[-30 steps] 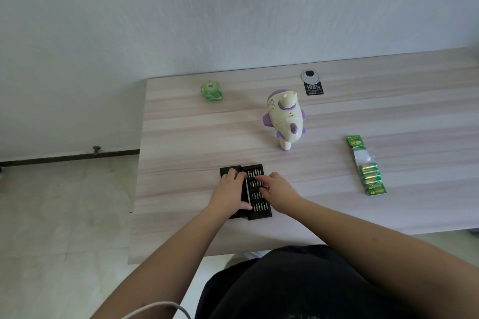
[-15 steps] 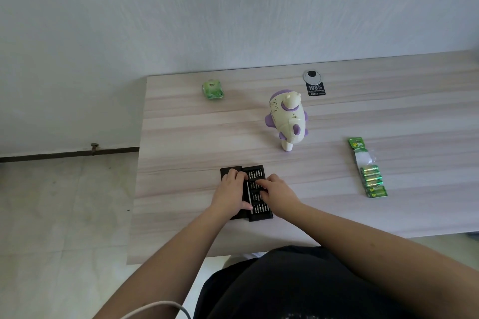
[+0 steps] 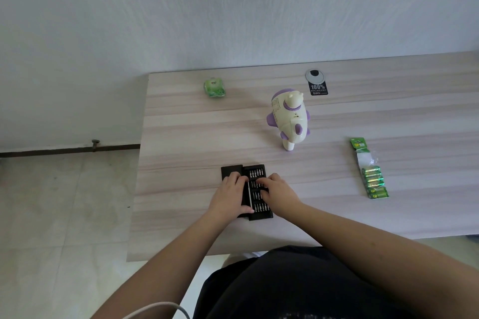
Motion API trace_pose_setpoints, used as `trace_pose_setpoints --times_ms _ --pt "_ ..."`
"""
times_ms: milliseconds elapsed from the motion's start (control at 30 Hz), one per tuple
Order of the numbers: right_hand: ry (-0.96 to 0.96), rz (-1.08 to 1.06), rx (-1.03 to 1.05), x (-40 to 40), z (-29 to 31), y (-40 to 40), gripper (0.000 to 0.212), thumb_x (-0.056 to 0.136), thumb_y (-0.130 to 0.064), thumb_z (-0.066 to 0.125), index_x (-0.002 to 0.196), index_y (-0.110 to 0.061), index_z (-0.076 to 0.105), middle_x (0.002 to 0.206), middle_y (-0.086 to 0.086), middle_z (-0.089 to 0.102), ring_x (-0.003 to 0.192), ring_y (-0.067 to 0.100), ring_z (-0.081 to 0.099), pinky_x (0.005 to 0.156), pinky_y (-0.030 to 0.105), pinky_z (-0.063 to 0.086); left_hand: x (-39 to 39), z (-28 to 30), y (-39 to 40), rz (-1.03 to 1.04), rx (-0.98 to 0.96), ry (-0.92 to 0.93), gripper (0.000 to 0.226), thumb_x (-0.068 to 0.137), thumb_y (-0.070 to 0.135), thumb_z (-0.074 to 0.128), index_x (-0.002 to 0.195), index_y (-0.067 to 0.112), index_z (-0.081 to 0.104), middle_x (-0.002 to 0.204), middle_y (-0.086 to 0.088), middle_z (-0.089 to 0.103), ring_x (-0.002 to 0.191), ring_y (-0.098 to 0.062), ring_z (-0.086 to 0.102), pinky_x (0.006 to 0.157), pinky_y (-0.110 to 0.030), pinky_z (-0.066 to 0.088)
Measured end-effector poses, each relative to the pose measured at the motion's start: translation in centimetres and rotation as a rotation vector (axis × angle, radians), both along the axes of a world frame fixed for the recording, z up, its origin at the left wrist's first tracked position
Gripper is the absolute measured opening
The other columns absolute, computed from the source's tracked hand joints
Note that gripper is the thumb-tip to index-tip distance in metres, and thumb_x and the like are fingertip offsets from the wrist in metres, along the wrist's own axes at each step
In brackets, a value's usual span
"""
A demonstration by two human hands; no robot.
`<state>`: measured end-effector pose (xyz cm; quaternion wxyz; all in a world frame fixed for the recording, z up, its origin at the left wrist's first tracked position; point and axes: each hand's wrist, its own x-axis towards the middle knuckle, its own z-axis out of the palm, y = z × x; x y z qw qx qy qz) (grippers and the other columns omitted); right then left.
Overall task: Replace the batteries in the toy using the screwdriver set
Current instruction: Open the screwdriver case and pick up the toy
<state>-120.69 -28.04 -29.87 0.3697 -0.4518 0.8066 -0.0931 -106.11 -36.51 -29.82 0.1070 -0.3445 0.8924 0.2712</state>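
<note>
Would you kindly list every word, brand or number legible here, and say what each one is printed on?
"100%": black tag near the table's far edge; the smaller line under it is too blurred to read.
"GP": green battery pack, on its header card and the nearest battery.
Green packet: print too small to read.

Soft, even daylight fills the scene; shadows fall faint, focus holds sharp, and wide-angle distortion bends the edges.

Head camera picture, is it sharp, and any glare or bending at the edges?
Head view: mostly sharp, soft even daylight, no glare; white-and-purple plastic toy casts only a faint shadow; the pale wooden table edges bow from wide-angle distortion; screwdriver bits too small to resolve.
</note>
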Motion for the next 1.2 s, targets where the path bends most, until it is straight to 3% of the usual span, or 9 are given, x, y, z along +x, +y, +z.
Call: trace_pose_setpoints --times_ms 333,567,767,900,1067,1200 --pt "-0.024 -0.017 0.009 -0.3 0.0 -0.3 0.035 0.095 -0.018 0.048 0.129 -0.021 0.055 0.12 0.006 0.049 0.112 0.025 0.051 0.093 0.037 0.046 -0.6 -0.1 0.5 0.046 -0.021 -0.04 0.097 0.06 0.046 0.086 0.138 0.018 0.036 0.136 -0.002 0.033 0.119 -0.023 0.039 0.102 -0.032 0.037" --pt "-0.033 -0.068 0.025 -0.3 0.0 -0.9 0.027 0.093 -0.014 0.05 0.117 -0.021 0.06 0.115 0.006 0.052 0.106 0.024 0.053 0.089 0.038 0.048 -0.9 -0.3 0.2 0.167 0.104 0.023 0.08 0.063 0.034 0.087 0.128 0.018 0.044 0.133 -0.002 0.032 0.119 -0.025 0.04 0.102 -0.032 0.037" --pt "-0.002 -0.143 0.016 0.1 -0.1 -1.1 0.021 0.093 -0.029 0.059 0.113 -0.024 0.062 0.11 0.0 0.054 0.104 0.02 0.053 0.081 0.035 0.05 -0.8 -0.5 0.3 0.224 0.136 0.07 0.074 0.065 0.03 0.087 0.124 0.018 0.046 0.131 -0.002 0.033 0.118 -0.023 0.04 0.099 -0.033 0.039" --pt "0.057 -0.152 -0.007 0.3 -0.1 -1.1 0.02 0.091 -0.032 0.062 0.11 -0.025 0.062 0.108 -0.002 0.055 0.104 0.019 0.053 0.075 0.03 0.046 -0.6 -0.6 0.7 0.241 0.216 0.15 0.072 0.066 0.022 0.087 0.123 0.014 0.044 0.126 -0.004 0.033 0.113 -0.02 0.044 0.1 -0.026 0.037" --pt "0.111 -0.128 -0.043 0.5 -0.3 -1.1 0.02 0.09 -0.032 0.063 0.108 -0.023 0.064 0.108 -0.002 0.058 0.105 0.019 0.053 0.083 0.032 0.045 -0.5 -0.4 1.0 0.269 0.334 0.201 0.064 0.069 0.012 0.083 0.119 0.013 0.042 0.11 -0.001 0.042 0.081 -0.011 0.046 0.072 -0.024 0.04" --pt "0.125 -0.132 -0.05 0.4 -0.3 -1.2 0.019 0.089 -0.031 0.065 0.105 -0.023 0.065 0.105 -0.003 0.06 0.103 0.018 0.054 0.084 0.031 0.045 -0.5 -0.4 1.2 0.325 0.404 0.203 0.06 0.073 0.009 0.079 0.117 0.018 0.039 0.098 -0.001 0.048 0.065 -0.01 0.05 0.062 -0.025 0.046"
